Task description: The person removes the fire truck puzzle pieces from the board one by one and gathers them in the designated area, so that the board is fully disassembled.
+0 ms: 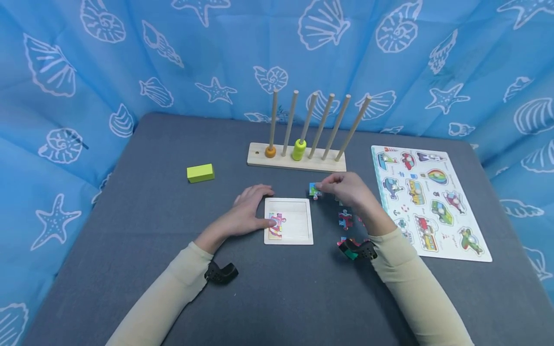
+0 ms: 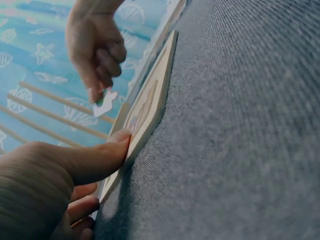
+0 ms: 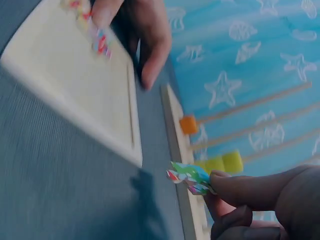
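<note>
A square wooden puzzle tray (image 1: 298, 222) lies on the table, with joined jigsaw pieces (image 1: 276, 231) along its left side. My left hand (image 1: 247, 211) rests at the tray's left edge. Its thumb presses on the pieces, while the other fingers lie beside the tray's upper left corner. Between thumb and fingertips, my right hand (image 1: 351, 190) pinches a green and blue jigsaw piece (image 3: 192, 177). That piece is held above the table, just past the tray's upper right corner. More loose pieces (image 1: 345, 219) lie below the right hand, partly hidden by the hand and wrist camera.
Behind the tray stands a wooden peg rack (image 1: 283, 162) with several upright rods, an orange bead (image 1: 270, 152) and yellow-green beads (image 1: 299, 150). A yellow-green block (image 1: 200, 173) sits at left. A picture puzzle board (image 1: 417, 211) lies at right. A blue curtain (image 1: 242, 48) hangs behind.
</note>
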